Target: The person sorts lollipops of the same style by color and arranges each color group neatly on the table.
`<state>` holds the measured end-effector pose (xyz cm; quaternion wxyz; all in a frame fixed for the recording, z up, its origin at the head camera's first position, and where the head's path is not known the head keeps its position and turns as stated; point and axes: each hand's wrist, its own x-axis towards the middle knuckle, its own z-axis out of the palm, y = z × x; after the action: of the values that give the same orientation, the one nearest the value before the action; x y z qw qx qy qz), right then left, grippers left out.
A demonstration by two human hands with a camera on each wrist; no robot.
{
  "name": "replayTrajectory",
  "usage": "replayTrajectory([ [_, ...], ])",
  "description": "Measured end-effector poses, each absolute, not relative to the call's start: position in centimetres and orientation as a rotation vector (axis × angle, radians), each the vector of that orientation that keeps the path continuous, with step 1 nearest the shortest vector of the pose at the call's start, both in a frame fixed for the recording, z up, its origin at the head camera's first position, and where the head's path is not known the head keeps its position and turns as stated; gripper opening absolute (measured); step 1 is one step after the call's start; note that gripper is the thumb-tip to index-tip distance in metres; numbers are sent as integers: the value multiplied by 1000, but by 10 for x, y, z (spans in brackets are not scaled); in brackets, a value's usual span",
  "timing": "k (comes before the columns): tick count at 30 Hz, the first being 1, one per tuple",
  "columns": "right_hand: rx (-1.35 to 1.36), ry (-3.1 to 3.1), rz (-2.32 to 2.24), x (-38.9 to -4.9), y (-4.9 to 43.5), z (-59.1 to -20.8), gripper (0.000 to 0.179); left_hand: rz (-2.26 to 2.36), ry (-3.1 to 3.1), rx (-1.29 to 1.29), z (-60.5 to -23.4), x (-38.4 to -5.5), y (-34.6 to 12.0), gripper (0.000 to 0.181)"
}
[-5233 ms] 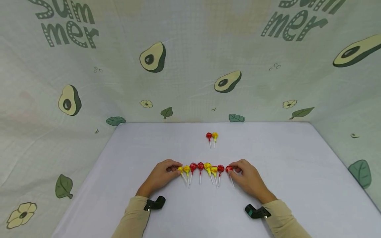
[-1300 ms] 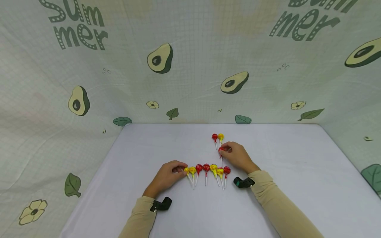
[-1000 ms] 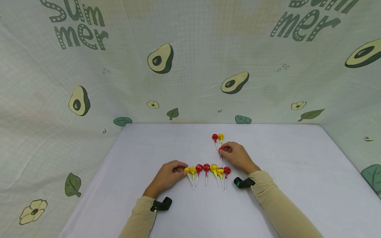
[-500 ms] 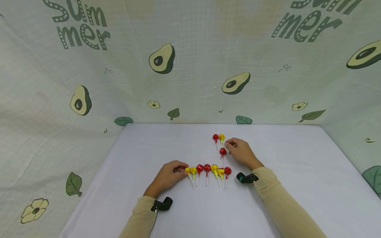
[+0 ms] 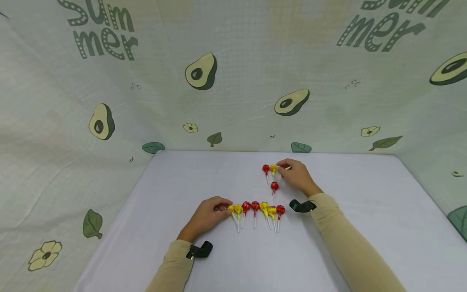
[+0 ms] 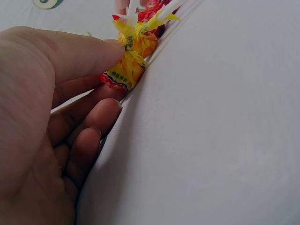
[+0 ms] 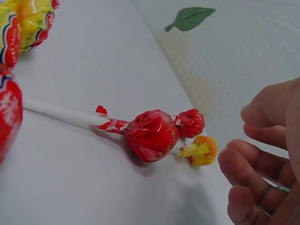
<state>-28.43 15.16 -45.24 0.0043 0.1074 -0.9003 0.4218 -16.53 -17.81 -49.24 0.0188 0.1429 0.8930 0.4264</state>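
At the left end of a row of lollipops, my left hand (image 5: 206, 215) pinches the yellow lollipop (image 6: 125, 71) by its wrapped head between thumb and fingers. The row goes on rightward with a second yellow lollipop (image 5: 238, 209), several red and yellow ones, and a red lollipop (image 5: 280, 209) at the right end. Farther back lie a red lollipop (image 5: 266, 167) and a yellow lollipop (image 5: 273, 168) side by side. Just in front of them is a single red lollipop (image 7: 152, 136). My right hand (image 5: 297, 176) hovers right of the back yellow lollipop, thumb and fingers apart, holding nothing.
A white-covered table (image 5: 233, 259) carries all the lollipops, their sticks pointing toward me. Behind it hangs a printed cloth (image 5: 240, 81) with avocados and leaves. Black wrist cameras (image 5: 303, 206) sit on both forearms.
My right hand carried the red lollipop from the row's right end to below the back pair, let go, then moved back and right toward the yellow one. The left hand kept its pinch.
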Motion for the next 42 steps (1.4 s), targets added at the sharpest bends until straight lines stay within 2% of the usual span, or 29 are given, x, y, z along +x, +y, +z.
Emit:
replayTrajectory([
  [19, 467, -2929, 1308, -317, 135, -445, 34, 1308, 2782, 437, -499, -168, -180, 24],
  [42, 540, -3044, 1205, -328, 128, -454, 36, 1336, 2796, 481, -499, -166, -180, 22],
])
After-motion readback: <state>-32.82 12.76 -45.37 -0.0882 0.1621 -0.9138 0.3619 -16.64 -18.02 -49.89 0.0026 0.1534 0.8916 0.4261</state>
